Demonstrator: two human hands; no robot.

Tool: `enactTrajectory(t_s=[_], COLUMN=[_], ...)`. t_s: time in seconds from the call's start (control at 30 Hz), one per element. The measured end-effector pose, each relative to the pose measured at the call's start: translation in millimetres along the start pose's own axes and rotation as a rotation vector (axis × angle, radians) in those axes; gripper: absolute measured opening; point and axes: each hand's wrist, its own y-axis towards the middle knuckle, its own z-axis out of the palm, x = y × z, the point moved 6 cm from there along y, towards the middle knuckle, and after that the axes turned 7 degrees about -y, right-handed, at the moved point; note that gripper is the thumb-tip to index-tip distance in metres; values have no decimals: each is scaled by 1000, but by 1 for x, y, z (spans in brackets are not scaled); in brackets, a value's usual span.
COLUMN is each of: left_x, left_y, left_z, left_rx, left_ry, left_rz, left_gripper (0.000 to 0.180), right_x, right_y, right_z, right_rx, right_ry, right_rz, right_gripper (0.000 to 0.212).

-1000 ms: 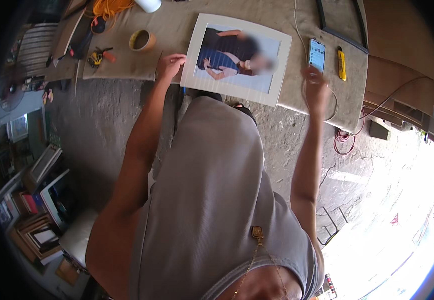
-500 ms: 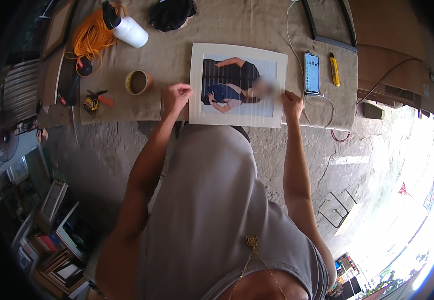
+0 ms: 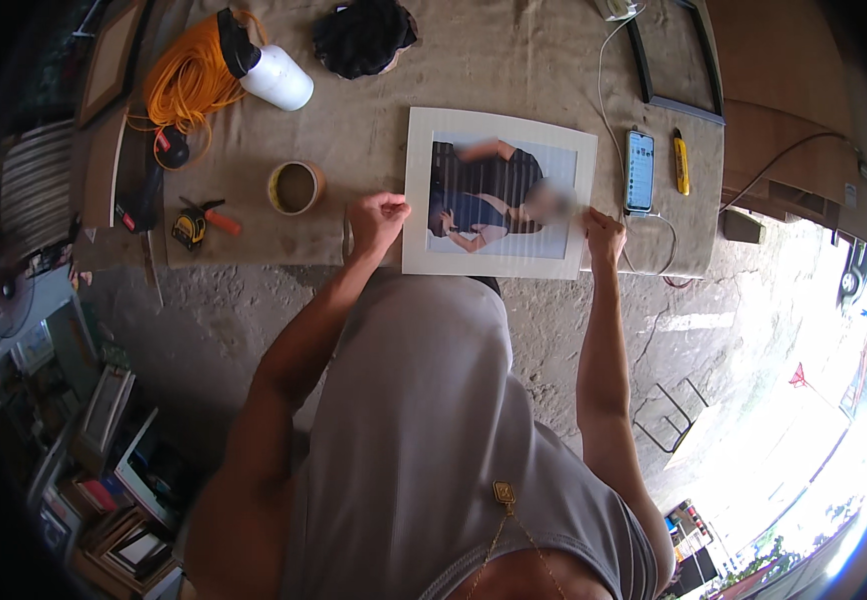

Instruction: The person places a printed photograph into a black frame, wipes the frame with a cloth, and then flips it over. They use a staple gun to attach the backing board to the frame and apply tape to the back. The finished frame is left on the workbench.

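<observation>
A photo in a wide cream mat [image 3: 416, 225] lies at the near edge of the table, its picture turned sideways. My left hand [image 3: 378, 222] pinches the mat's left edge between thumb and fingers. At the opposite edge my right hand [image 3: 606, 236] is closed on the mat's right border, its fingers curled in. The near edge of the mat reaches slightly past the cloth, close to my shirt. Left of my left hand stands a roll of tape [image 3: 316, 187]. A phone [image 3: 640, 172] with a lit screen lies beyond my right hand, joined to a white cable.
On the brown cloth [image 3: 514, 60] are a spray bottle [image 3: 279, 78], a coil of orange cord [image 3: 189, 85], a black cloth-like item [image 3: 362, 38], a tape measure [image 3: 191, 228], a yellow cutter [image 3: 682, 162] and a dark frame [image 3: 689, 105]. Frames [image 3: 129, 540] are piled at lower left.
The whole view has shifted, so the table's things sit lower and slightly further right. Both hands keep their hold on the matted photo, which has barely moved on the table.
</observation>
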Motion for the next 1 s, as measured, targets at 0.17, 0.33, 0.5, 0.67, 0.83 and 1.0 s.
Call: enactTrajectory(t_s=[0.17,0.33,0.5,0.67,0.83,1.0], left_x=[18,-28,-93,-78,-67,-85], left_y=[11,30,93,160,174,165], left_z=[0,-10,-4,13,23,26], left_rx=[94,90,99,203,294,340], left_ry=[-111,113,420,505,419,393], left_rz=[-77,20,364,358,188,152], left_gripper=[20,42,45,39,25,23], right_x=[2,-8,-23,-27,-28,-24], right_y=[-4,-40,-97,-101,-98,-100], right_z=[-3,-17,-26,-15,-10,-14], right_rx=[0,30,138,91,69,125], right_ry=[29,2,-322,-203,-210,-204], right_rz=[-72,-88,-127,-152,-142,-121], right_gripper=[33,55,72,64,54,49])
